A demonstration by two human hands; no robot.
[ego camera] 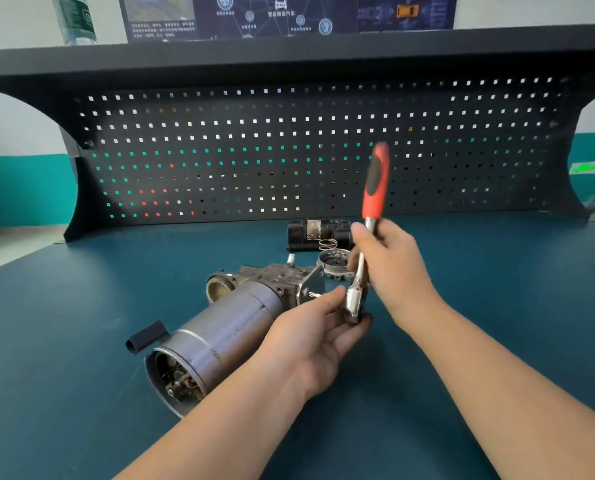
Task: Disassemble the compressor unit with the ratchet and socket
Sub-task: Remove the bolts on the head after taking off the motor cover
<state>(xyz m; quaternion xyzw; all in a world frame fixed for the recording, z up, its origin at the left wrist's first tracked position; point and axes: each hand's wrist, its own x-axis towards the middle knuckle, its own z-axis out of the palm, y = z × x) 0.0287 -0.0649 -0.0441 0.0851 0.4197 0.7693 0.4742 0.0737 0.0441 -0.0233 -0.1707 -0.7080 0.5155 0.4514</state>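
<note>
A teal bench (81, 323) stands before a black pegboard (289, 150). The compressor (226, 327) lies at its centre, a black cylinder (310, 232) far behind. The right hand (389, 268) grips the ratchet (365, 244) shaft; the left hand (317, 344) holds its head, fingers curled.

Left hand (315, 336): bare, no glove, no ring visible.
Right hand (391, 268): bare, no glove, no ring visible.
Left forearm (220, 417): bare up to frame edge, no sleeve, no watch or band.
Right forearm (490, 372): bare up to frame edge, no sleeve, no watch or band.
</note>
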